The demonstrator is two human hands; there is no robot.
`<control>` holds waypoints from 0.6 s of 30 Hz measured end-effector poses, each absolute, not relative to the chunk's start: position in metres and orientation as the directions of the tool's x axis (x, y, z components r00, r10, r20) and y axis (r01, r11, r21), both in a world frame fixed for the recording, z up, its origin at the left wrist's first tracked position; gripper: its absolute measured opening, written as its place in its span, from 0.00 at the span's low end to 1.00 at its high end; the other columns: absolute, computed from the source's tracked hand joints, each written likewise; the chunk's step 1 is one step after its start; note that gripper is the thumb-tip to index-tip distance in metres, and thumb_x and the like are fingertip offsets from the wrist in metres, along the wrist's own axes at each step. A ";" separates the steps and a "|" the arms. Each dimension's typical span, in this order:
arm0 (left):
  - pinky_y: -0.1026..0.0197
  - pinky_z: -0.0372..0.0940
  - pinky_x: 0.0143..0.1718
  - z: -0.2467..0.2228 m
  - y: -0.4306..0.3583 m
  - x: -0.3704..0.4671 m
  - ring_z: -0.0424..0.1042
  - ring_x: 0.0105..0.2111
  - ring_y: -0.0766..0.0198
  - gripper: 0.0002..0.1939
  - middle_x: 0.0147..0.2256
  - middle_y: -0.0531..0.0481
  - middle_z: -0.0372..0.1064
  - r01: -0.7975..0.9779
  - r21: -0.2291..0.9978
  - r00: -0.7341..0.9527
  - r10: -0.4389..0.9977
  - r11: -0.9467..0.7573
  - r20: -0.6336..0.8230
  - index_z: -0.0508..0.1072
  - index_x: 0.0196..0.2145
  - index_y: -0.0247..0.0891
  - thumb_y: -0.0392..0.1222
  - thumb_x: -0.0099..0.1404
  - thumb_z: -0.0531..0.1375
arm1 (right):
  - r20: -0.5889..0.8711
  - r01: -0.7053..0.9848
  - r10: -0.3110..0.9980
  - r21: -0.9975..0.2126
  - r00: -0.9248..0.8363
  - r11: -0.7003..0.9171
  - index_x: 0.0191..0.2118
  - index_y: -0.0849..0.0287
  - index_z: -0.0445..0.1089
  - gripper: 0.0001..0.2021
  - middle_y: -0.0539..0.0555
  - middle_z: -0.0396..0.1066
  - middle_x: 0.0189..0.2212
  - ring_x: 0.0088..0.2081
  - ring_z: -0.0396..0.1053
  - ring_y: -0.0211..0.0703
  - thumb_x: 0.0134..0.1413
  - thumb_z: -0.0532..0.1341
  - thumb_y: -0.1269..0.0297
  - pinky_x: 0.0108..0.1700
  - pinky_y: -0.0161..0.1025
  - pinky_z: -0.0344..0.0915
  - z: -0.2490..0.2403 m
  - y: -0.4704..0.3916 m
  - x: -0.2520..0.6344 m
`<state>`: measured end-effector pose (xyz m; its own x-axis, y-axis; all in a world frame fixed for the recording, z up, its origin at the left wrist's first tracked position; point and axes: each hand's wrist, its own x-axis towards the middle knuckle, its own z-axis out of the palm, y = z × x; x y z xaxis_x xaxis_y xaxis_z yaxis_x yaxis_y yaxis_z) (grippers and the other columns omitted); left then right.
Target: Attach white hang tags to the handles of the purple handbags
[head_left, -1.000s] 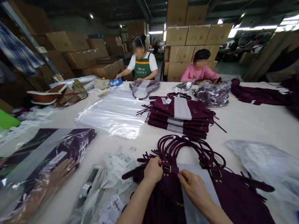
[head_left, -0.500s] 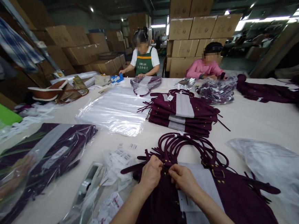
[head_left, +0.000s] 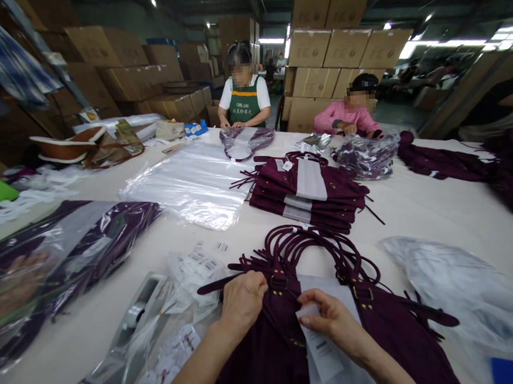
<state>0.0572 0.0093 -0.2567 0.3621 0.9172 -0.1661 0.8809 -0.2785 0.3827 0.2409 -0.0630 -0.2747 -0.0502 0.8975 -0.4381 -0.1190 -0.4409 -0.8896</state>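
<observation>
Before me lies a dark purple handbag on a stack of similar bags, with looped handles and brass buckles at its top. My left hand is closed beside the left buckle, over the strap end; whatever its fingers grip is hidden. Between thumb and fingers of my right hand is a white paper tag with small print. The tag hangs over the pale wrapping band around the bag.
Left of the bags are a tape dispenser, loose white labels and a bagged purple handbag touched by another person's hand. Beyond lie clear plastic bags and stacked purple bags. Two co-workers are across the table.
My right hand has moved down and away from the buckle, and the white tag now shows in its fingers. My left hand has shifted slightly left. The aproned co-worker's hands have come together.
</observation>
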 end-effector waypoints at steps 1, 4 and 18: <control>0.64 0.57 0.35 -0.255 0.009 0.058 0.68 0.34 0.65 0.07 0.31 0.53 0.69 0.865 0.407 0.374 0.917 -0.293 -0.136 0.70 0.29 0.40 0.37 0.59 0.52 | -0.453 -0.127 0.890 -0.881 -0.051 -0.456 0.30 0.58 0.65 0.16 0.43 0.62 0.17 0.20 0.56 0.32 0.33 0.67 0.58 0.24 0.30 0.51 -0.276 -0.063 0.239; 0.64 0.58 0.38 -0.254 0.007 0.064 0.67 0.36 0.66 0.07 0.36 0.53 0.70 0.752 0.597 0.389 0.920 -0.281 -0.056 0.68 0.22 0.39 0.32 0.54 0.53 | -0.455 -0.073 0.890 -0.887 -0.040 -0.456 0.28 0.59 0.65 0.14 0.44 0.62 0.16 0.19 0.57 0.33 0.39 0.63 0.53 0.23 0.31 0.51 -0.281 -0.060 0.233; 0.68 0.48 0.16 -0.299 -0.007 0.096 0.53 0.11 0.73 0.07 0.09 0.62 0.50 0.373 0.892 0.286 0.882 0.257 -0.374 0.60 0.17 0.37 0.38 0.50 0.54 | 0.105 0.601 0.991 -0.799 0.083 0.034 0.32 0.56 0.69 0.15 0.52 0.65 0.27 0.30 0.64 0.40 0.57 0.48 0.57 0.33 0.35 0.60 -0.309 -0.050 0.218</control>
<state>0.0958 -0.0065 -0.2988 0.2857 0.8825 -0.3736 0.3727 0.2569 0.8917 0.2182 -0.0503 -0.3094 0.0833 0.9910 0.1052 0.6008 0.0343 -0.7987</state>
